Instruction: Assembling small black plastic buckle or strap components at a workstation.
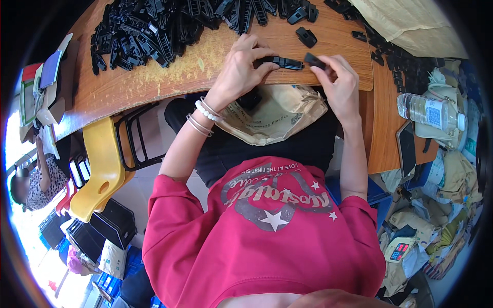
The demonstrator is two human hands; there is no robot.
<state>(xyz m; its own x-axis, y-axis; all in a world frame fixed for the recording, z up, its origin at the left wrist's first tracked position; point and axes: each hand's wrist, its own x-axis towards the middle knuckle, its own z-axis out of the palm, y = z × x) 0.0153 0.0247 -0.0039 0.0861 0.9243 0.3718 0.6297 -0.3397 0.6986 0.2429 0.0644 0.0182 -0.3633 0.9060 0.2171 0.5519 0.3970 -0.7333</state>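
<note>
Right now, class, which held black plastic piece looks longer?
The narrow black plastic piece in the left hand; the black plastic block in the right hand looks shorter.

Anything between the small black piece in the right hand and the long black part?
Nothing visible: the right hand holds the small black piece close to the end of the long black part in the left hand.

A wooden table point(169, 82), orange-brown, spans the top of the frame, its surface worn into yellow patches toward the near edge. A heap point(138, 36) of small black parts covers it from the upper left to the top centre. Right of that, a loose black piece point(306, 37) lies by itself. At the right of the frame, a second wooden surface point(382, 138) carries a dark phone point(405, 149) along its right side.
</note>
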